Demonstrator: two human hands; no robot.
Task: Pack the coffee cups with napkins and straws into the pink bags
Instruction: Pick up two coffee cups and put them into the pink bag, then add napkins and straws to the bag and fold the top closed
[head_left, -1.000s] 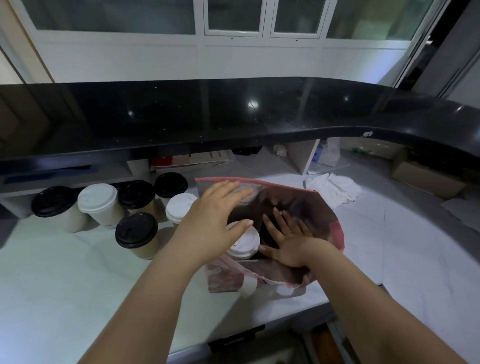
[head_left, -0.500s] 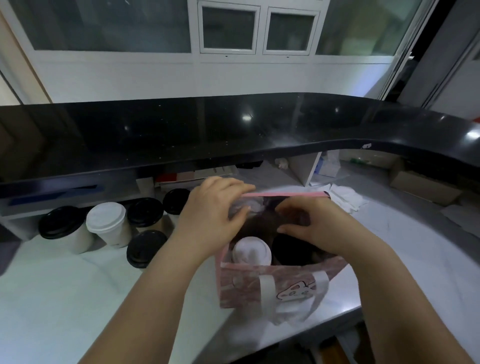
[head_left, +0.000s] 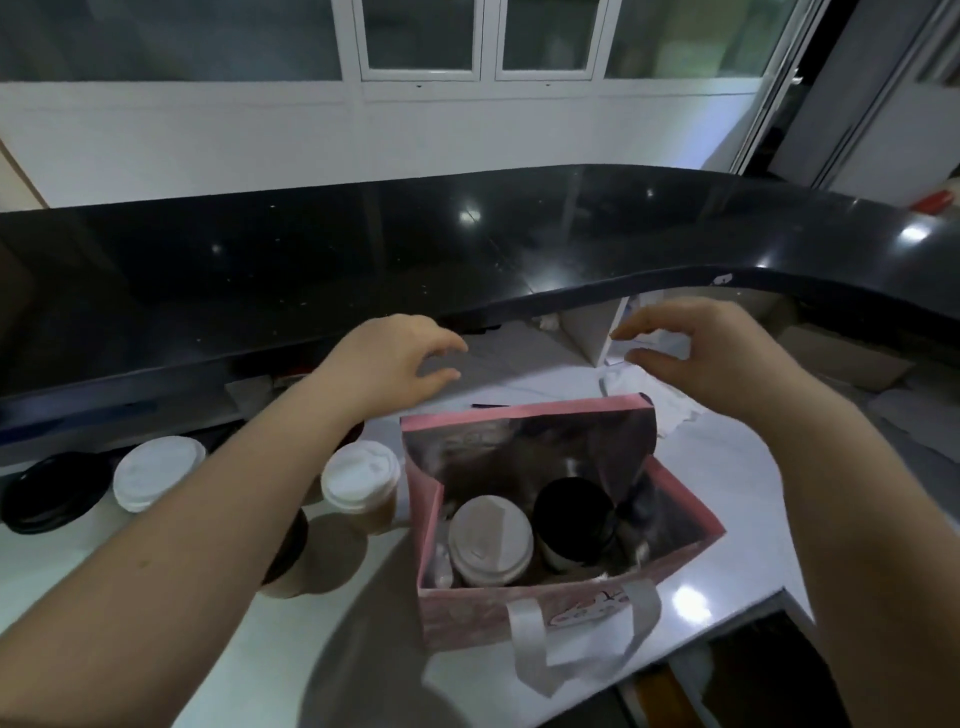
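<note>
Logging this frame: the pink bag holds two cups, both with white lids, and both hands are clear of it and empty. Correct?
Not quite. The head view shows one white-lidded cup and one black-lidded cup in the pink bag. The left hand and right hand are indeed clear of it and empty.

The left grip (head_left: 395, 364) and right grip (head_left: 696, 358) have let go of the far rim of the pink bag (head_left: 467, 618) and risen above and beyond it, apart, fingers loosely curled, holding nothing; the bag now stands open by itself, where a second ago the right grip reached inside
</note>
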